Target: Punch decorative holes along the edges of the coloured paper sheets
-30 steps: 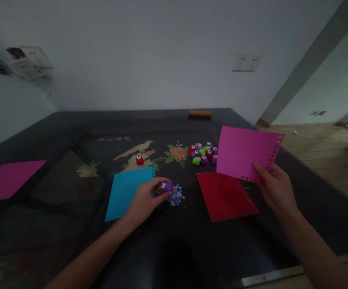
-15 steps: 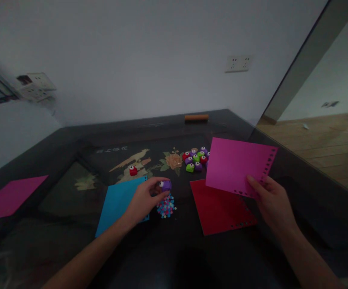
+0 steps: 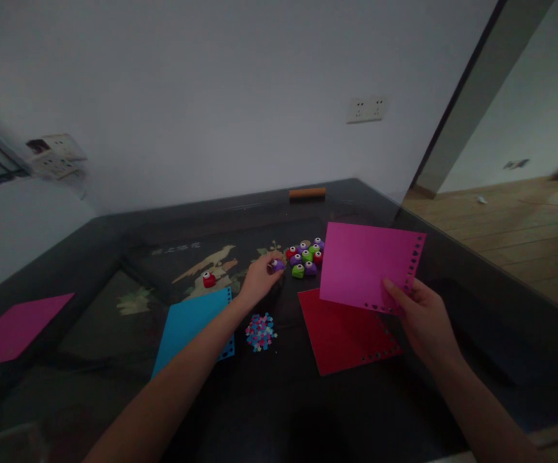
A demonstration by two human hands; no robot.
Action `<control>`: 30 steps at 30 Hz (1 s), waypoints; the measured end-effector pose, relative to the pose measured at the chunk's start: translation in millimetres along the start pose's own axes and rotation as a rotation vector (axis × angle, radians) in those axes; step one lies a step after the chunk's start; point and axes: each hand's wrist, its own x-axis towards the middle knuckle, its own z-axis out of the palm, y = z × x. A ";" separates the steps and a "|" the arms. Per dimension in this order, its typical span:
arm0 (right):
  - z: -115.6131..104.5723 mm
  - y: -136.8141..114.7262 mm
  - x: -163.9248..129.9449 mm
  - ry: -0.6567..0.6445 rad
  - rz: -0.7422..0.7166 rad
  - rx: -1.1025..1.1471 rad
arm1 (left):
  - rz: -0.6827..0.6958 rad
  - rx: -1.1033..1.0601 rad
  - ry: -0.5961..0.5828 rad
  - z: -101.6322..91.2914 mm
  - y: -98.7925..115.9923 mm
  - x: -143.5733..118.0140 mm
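1. the left hand (image 3: 260,283) gripped a purple punch (image 3: 278,264) just beside the pile of punches (image 3: 305,254).
2. the right hand (image 3: 418,315) pinched the lower edge of a pink sheet (image 3: 366,267), lifted above the red sheet (image 3: 344,331).
3. confetti (image 3: 260,332) lay between the blue sheet (image 3: 189,325) and the red sheet.

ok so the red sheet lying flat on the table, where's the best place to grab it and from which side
Probably the near right corner of the red sheet, coming from the right: that side looks unobstructed, while the pink sheet in the right hand overhangs its far edge. It lies flat, so lift the corner first.
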 end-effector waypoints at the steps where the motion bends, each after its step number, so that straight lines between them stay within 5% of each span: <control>1: 0.1 0.0 0.0 -0.002 0.010 -0.001 | 0.011 0.024 0.010 2.5 -0.7 4.2; 10: 1.0 -2.1 0.1 0.027 0.046 0.006 | -0.042 0.109 0.038 22.5 2.0 20.4; 18: 1.9 -2.1 0.1 -0.013 0.058 -0.014 | 0.011 0.003 0.187 1.3 26.3 -10.2; 24: 5.7 -1.8 -5.4 -0.105 0.144 -0.063 | -0.090 -0.382 -0.110 -5.9 59.6 -43.8; 30: 8.4 1.6 -8.7 -0.183 0.164 -0.102 | -0.198 -0.587 -0.296 -2.4 69.0 -51.6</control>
